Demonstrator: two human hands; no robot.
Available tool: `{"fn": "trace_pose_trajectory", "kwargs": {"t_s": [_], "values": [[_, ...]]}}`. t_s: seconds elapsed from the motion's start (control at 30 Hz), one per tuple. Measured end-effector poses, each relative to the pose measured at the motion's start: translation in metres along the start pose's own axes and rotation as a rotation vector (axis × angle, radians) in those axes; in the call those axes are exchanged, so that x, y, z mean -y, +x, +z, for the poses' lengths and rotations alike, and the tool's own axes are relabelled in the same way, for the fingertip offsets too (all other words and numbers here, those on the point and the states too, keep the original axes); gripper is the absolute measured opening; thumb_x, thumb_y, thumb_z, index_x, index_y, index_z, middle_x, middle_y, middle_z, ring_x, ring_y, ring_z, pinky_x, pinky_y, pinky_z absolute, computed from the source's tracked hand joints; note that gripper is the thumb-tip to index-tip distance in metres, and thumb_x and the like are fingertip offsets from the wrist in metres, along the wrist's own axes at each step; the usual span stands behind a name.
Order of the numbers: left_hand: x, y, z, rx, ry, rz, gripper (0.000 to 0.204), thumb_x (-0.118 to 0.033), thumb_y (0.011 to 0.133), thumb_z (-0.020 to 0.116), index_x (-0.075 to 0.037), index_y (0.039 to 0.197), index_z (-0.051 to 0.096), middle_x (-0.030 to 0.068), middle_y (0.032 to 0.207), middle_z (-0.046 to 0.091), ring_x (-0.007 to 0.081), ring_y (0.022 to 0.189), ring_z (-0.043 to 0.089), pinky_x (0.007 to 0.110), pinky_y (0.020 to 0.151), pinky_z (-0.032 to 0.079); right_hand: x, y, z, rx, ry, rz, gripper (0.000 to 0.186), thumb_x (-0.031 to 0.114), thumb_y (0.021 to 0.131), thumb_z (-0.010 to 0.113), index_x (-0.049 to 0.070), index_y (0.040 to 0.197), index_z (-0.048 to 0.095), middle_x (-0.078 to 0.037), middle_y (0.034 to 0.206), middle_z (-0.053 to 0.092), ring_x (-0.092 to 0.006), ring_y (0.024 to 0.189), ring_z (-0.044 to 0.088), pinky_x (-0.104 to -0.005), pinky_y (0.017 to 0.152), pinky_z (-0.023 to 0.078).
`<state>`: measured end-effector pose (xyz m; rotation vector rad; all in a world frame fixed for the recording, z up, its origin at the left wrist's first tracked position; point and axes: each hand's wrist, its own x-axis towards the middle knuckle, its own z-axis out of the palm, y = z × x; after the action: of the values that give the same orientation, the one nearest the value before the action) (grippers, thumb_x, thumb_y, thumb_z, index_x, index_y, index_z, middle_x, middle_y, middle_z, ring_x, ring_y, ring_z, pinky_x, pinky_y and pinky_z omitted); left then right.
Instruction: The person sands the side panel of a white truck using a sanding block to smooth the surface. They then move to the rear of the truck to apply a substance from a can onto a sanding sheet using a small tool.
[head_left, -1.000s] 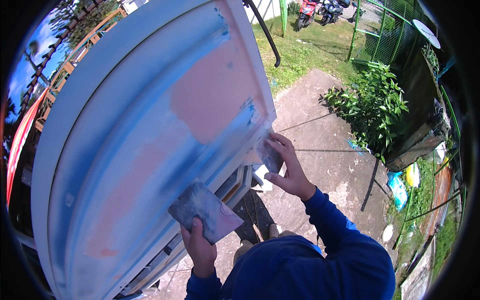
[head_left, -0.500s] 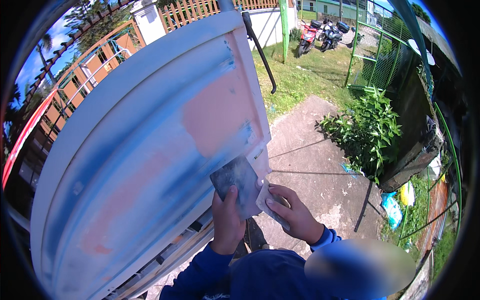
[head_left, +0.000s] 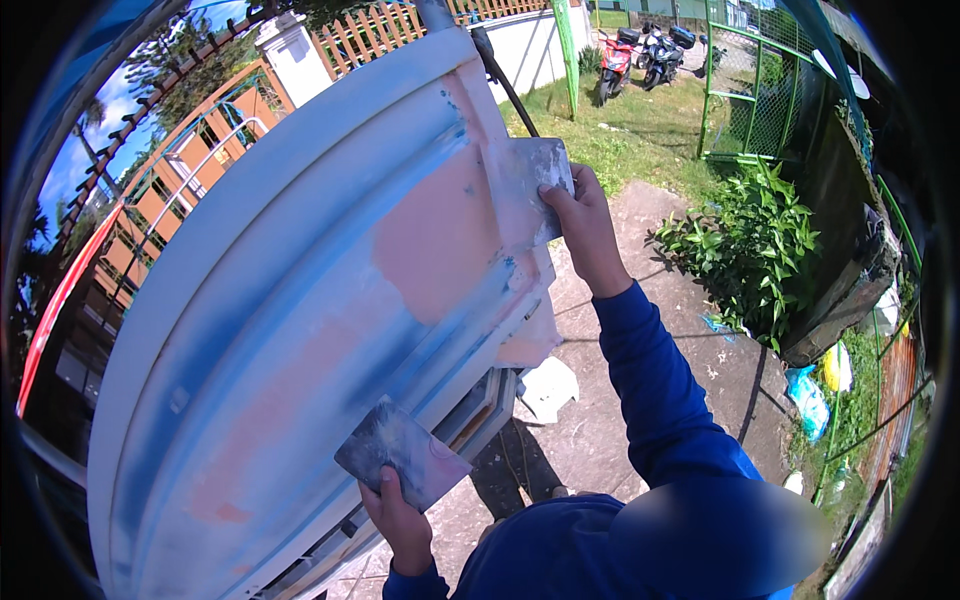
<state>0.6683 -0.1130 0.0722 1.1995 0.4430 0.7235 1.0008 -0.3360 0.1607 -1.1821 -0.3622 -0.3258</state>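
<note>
the big curved panel point(head_left: 300, 285), painted blue and white, is set on the person's left, with its long axis run from about seven o'clock up to one o'clock. its right-hand edge, at the upper end, is overlapped by a thin plate point(head_left: 525, 180), which is gripped in the right hand point(head_left: 592, 225) with the thumb laid on its face; the other fingers are mostly hidden behind it, and how firmly the panel is touched cannot be told. from that hand the large pink patch point(head_left: 435, 240) on the panel is found between eight and nine o'clock, just past the plate, so the right hand is the nearer one to it. by the left hand point(head_left: 402, 525), well apart toward seven o'clock from the right, a smeared board point(head_left: 410, 440) is held, closed on by the thumb from above, with the fingers underneath hidden. the board is tilted, one corner pointed near twelve o'clock, and it is seen in front of the panel's lower edge; whether it is rested there cannot be told. from the left hand, the pink patch is seen toward twelve o'clock, and the thin plate toward one.
</note>
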Motion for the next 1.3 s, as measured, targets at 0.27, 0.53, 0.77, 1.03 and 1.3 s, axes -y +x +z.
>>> {"fn": "trace_pose_trajectory", "kwargs": {"t_s": [0.27,0.53,0.77,1.03,1.3], "values": [[0.003,-0.015,-0.017,-0.112,0.019,-0.003,0.043,-0.017,0.1,0.055,0.003,0.137,0.044,0.012,0.129,0.056,0.0206,0.115,0.055,0.035,0.102,0.043,-0.003,0.02,0.004,-0.009,-0.146,-0.083,0.032,0.01,0.091,0.061,-0.004,0.118,0.052,-0.008,0.097,0.062,-0.0117,0.081,0.059,-0.0275,0.072,0.05],[0.01,-0.021,-0.025,-0.067,-0.026,-0.002,0.041,-0.015,0.102,0.054,0.001,0.139,0.044,0.0144,0.13,0.057,0.0247,0.118,0.057,0.039,0.103,0.046,0.001,-0.008,0.031,0.104,0.059,0.118,0.032,0.012,0.092,0.062,-0.004,0.118,0.053,-0.006,0.093,0.063,-0.0099,0.079,0.059,-0.0259,0.069,0.049],[0.005,-0.026,-0.019,-0.038,-0.048,-0.028,0.042,-0.015,0.102,0.052,0.001,0.14,0.043,0.0132,0.131,0.056,0.0241,0.118,0.057,0.038,0.103,0.045,-0.007,-0.065,0.083,0.288,0.109,0.108,0.032,0.012,0.093,0.063,-0.003,0.119,0.053,-0.005,0.097,0.061,-0.0083,0.083,0.057,-0.0259,0.071,0.049],[0.009,-0.028,-0.04,-0.045,-0.153,-0.036,0.042,-0.016,0.103,0.051,-0.002,0.142,0.042,0.0117,0.133,0.056,0.024,0.121,0.057,0.04,0.104,0.045,0.022,-0.037,0.047,0.147,0.18,0.139,0.031,0.01,0.094,0.058,-0.004,0.12,0.051,-0.008,0.103,0.064,-0.0113,0.086,0.063,-0.0258,0.078,0.053],[-0.023,-0.024,-0.043,-0.107,-0.358,-0.033,0.042,-0.019,0.106,0.049,-0.004,0.143,0.039,0.0105,0.134,0.055,0.0224,0.123,0.056,0.039,0.102,0.048,0.024,-0.123,0.113,0.529,0.087,0.127,0.027,-0.002,0.093,0.058,0.001,0.118,0.048,-0.01,0.112,0.062,-0.0128,0.095,0.062,-0.0272,0.082,0.052]]}}
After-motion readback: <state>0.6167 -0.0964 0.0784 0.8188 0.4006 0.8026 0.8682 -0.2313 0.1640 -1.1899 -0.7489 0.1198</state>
